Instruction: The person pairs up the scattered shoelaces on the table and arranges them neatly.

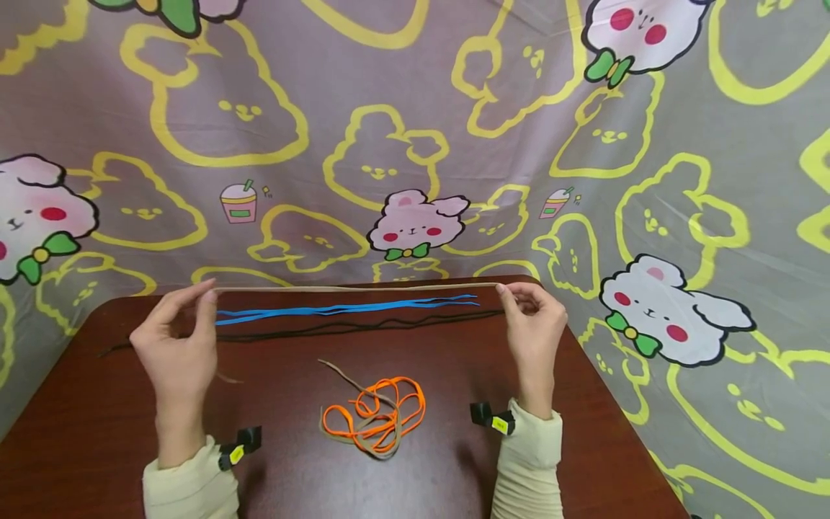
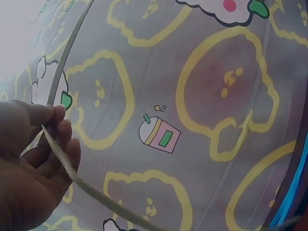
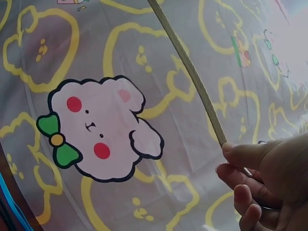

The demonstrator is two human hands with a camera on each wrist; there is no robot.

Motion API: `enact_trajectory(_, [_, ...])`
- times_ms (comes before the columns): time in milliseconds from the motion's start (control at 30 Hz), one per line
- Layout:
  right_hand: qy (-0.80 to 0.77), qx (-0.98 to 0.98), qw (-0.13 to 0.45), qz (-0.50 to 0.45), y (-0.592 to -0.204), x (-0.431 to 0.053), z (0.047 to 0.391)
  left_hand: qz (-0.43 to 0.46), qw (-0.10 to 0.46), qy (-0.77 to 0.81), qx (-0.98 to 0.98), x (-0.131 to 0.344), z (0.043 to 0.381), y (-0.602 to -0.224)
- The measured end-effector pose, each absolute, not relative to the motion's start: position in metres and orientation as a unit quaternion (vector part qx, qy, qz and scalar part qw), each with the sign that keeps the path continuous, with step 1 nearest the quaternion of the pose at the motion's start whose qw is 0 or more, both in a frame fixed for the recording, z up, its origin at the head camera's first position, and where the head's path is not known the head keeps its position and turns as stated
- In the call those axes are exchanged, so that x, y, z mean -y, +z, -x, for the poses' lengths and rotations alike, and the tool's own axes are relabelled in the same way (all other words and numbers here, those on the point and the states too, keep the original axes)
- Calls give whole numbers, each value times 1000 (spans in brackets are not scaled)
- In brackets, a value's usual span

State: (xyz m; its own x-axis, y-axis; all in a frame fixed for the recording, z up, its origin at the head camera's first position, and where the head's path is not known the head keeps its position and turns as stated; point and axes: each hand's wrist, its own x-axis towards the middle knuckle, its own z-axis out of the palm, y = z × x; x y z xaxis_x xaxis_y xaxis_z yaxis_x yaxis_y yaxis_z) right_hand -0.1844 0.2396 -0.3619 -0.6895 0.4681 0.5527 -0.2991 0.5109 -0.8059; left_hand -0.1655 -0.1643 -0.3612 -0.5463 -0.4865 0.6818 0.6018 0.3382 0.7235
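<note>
A beige shoelace (image 1: 357, 289) is stretched nearly straight between both hands, above the far part of the table. My left hand (image 1: 178, 339) pinches it between thumb and fingers, and a loose tail of the lace (image 2: 108, 201) hangs below the grip. At the other side my right hand (image 1: 534, 317) pinches the lace close to its end, the tip (image 3: 247, 171) poking out past the thumb. Behind the hands' line of work lie straightened blue shoelaces (image 1: 337, 311) and, nearer, dark shoelaces (image 1: 363, 327), partly hidden by the left hand.
An orange shoelace (image 1: 418, 404) lies in loops at the middle of the brown table (image 1: 292, 476), tangled with another beige lace (image 1: 340, 371). A patterned cloth (image 1: 311, 180) hangs upright behind the table and along its right side. Small black cameras sit on both wrists.
</note>
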Motion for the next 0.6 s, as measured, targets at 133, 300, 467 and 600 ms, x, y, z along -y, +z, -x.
enact_trajectory(133, [481, 776, 403, 58, -363, -242, 186, 30, 472, -570, 672, 169, 166, -363])
enact_trajectory(300, [477, 776, 408, 68, -364, -244, 186, 13, 476, -566, 673, 178, 168, -367])
enact_trajectory(467, [481, 772, 409, 75, -356, -240, 181, -7, 480, -558, 677, 185, 168, -371])
enact_trajectory(600, [486, 769, 409, 74, -348, -237, 176, -18, 484, -567, 667, 189, 169, -373])
